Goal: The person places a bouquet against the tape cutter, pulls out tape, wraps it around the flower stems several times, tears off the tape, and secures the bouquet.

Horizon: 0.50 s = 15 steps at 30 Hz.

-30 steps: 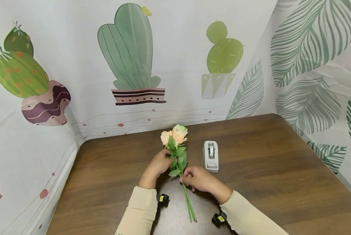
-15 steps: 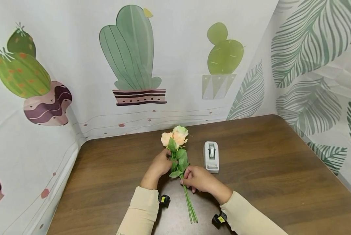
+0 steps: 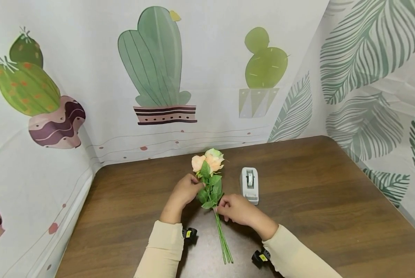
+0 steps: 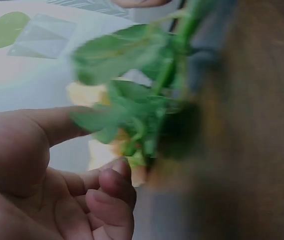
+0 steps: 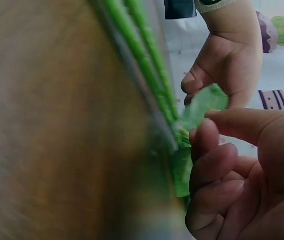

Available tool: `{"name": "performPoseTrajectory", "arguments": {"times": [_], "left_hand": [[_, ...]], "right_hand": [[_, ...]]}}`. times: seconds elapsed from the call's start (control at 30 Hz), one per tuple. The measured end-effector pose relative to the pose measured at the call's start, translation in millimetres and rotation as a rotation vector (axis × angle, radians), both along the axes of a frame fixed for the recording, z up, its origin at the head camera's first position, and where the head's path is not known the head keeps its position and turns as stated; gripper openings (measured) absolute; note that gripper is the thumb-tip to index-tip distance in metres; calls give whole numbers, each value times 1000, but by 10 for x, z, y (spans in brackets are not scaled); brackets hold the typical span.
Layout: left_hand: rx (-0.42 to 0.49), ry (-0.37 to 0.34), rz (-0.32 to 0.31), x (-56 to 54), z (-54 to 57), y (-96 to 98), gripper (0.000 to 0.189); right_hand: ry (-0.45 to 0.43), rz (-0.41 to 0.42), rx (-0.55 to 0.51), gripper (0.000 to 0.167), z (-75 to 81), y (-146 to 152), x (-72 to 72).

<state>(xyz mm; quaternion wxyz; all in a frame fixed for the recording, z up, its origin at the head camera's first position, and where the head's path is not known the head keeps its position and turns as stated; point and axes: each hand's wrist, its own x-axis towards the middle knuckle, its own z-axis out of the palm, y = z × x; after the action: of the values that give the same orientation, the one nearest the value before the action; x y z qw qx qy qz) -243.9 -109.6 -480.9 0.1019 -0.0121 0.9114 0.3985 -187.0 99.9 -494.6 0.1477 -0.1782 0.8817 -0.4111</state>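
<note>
A bunch of peach and pale-green roses (image 3: 214,161) lies on the table, blooms toward the wall and thin green stems (image 3: 222,237) toward me. My left hand (image 3: 185,192) is at the left side of the leaves (image 3: 216,188). In the left wrist view its thumb meets a leaf (image 4: 94,118), while the fingers (image 4: 114,207) are bent and apart from the thumb. My right hand (image 3: 238,209) pinches at the stems just below the leaves, thumb against the curled forefinger (image 5: 205,140). Its fingertips partly hide what lies between them.
A white tape dispenser (image 3: 249,186) stands on the brown wooden table (image 3: 315,200), close beyond my right hand. Behind the table hangs a white cloth (image 3: 214,69) printed with cacti and leaves.
My left hand has drawn back slightly to the left, from among the leaves to their edge. The right hand has shifted slightly up the stems. The roses barely moved.
</note>
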Motion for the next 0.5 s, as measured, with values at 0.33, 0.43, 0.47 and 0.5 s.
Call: {"name": "performPoseTrajectory", "arguments": {"times": [0.33, 0.43, 0.47, 0.5], "left_hand": [[47, 168, 5, 161, 458, -25, 15], [41, 259, -4, 222, 584, -18, 14], [38, 288, -4, 244, 620, -20, 14], [32, 322, -1, 263, 655, -26, 15]], "right_hand": [[91, -50, -77, 23, 314, 134, -22], [149, -99, -95, 17, 404, 200, -36], [175, -115, -100, 14, 430, 228, -40], [203, -131, -107, 13, 455, 257, -44]]}}
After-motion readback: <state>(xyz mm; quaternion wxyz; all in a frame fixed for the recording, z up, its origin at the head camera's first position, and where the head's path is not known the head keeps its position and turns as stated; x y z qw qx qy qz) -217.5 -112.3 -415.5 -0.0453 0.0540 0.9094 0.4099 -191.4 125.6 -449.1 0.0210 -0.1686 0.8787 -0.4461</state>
